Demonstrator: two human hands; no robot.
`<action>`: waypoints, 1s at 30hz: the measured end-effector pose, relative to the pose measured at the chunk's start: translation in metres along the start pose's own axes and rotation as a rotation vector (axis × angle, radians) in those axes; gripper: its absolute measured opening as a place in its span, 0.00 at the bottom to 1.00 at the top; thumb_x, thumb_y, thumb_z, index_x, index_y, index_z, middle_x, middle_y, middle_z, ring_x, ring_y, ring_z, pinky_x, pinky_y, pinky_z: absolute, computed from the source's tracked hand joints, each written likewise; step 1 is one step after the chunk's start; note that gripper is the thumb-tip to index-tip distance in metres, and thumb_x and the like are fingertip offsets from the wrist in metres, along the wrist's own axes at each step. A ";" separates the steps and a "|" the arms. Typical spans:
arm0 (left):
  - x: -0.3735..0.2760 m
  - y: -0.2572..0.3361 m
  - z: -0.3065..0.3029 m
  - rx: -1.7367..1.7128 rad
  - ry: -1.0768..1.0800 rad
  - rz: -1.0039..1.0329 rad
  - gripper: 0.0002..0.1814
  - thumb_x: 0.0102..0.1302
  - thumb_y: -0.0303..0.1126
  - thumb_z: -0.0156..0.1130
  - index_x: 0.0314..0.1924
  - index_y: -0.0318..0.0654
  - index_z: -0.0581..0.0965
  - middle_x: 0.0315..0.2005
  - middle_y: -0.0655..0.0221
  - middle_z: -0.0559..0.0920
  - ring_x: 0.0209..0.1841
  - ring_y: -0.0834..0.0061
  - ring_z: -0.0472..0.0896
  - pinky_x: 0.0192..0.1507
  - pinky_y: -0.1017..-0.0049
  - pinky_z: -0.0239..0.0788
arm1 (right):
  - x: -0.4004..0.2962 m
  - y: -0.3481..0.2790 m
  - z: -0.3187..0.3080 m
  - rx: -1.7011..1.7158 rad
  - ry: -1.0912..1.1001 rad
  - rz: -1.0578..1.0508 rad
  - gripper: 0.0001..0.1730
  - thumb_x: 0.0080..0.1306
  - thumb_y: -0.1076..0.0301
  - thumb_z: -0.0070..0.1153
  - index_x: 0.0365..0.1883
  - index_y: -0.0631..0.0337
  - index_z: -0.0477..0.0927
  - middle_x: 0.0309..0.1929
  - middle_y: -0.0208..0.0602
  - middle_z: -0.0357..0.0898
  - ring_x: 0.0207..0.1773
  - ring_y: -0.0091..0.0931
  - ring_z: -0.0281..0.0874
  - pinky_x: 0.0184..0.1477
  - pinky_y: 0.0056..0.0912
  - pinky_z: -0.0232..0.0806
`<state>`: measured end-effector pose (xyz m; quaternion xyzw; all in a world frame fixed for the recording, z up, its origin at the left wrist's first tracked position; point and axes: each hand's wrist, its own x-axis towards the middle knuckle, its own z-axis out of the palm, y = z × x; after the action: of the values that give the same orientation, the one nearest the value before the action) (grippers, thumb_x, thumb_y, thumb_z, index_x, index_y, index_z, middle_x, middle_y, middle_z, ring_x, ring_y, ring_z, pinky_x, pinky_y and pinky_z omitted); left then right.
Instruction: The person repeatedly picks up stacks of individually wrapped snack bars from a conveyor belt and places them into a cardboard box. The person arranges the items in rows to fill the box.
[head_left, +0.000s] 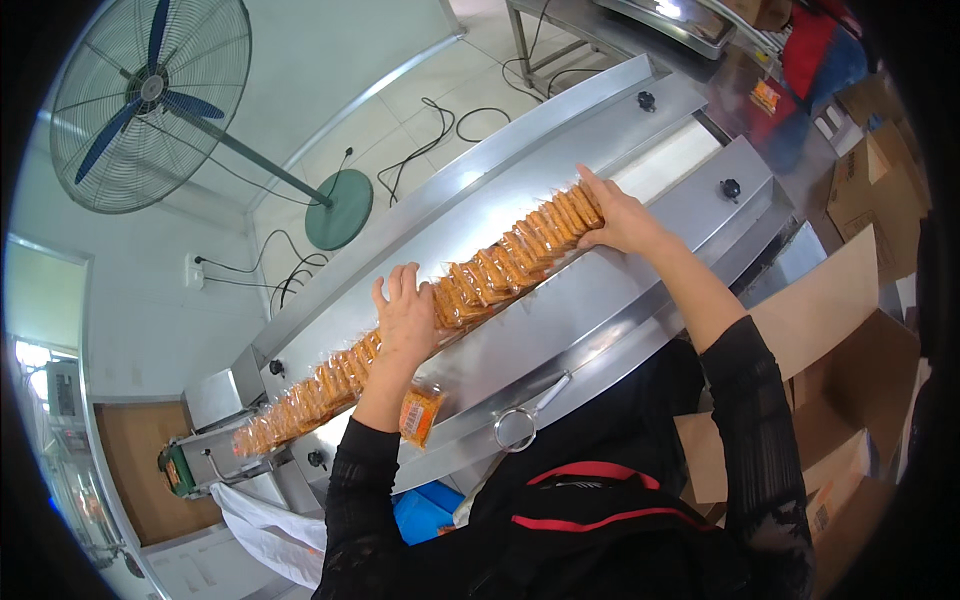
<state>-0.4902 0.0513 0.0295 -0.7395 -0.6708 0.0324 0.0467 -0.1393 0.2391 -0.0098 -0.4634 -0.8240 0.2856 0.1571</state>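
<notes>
A long row of clear packets of orange-brown snack pieces (491, 274) stands on edge, packed face to face along the steel conveyor table. My left hand (406, 311) reaches over the row partway along it, fingers spread, its thumb side against the packets; the palm hides those beneath. At the row's upper right end, my right hand (622, 214) braces the last packet between thumb and fingers. Between both hands, a stretch of packets is held together. One loose packet with an orange label (420, 416) lies on the near steel surface beside my left forearm.
Black knobs (730, 190) stick up from the table. A metal ring with a handle (515, 430) lies at its near edge. Opened cardboard boxes (847, 367) crowd my right side. Beyond the table stand a pedestal fan (152, 88) and loose black cables (427, 131) on the floor.
</notes>
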 end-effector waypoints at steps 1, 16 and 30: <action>0.004 0.002 -0.002 -0.005 -0.014 0.009 0.39 0.44 0.49 0.87 0.53 0.36 0.82 0.66 0.56 0.72 0.71 0.55 0.66 0.75 0.42 0.48 | 0.000 0.002 -0.001 0.018 0.008 -0.005 0.76 0.47 0.64 0.85 0.87 0.43 0.45 0.69 0.56 0.72 0.68 0.53 0.75 0.69 0.49 0.70; 0.039 0.082 0.040 -0.772 0.074 -0.343 0.70 0.48 0.46 0.89 0.78 0.24 0.51 0.64 0.39 0.66 0.66 0.37 0.69 0.67 0.55 0.70 | 0.008 -0.008 -0.025 -0.130 -0.052 0.057 0.75 0.41 0.57 0.88 0.84 0.34 0.54 0.77 0.57 0.60 0.70 0.53 0.74 0.70 0.47 0.72; 0.078 0.115 -0.012 -0.623 0.058 -0.525 0.60 0.45 0.50 0.89 0.78 0.58 0.67 0.64 0.48 0.69 0.65 0.49 0.75 0.60 0.55 0.77 | 0.014 -0.001 -0.039 -0.106 0.090 -0.047 0.59 0.41 0.62 0.86 0.75 0.39 0.73 0.70 0.50 0.69 0.69 0.49 0.74 0.70 0.44 0.70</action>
<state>-0.3678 0.1180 0.0301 -0.5227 -0.8128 -0.2063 -0.1537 -0.1272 0.2628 0.0213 -0.4640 -0.8408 0.2167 0.1757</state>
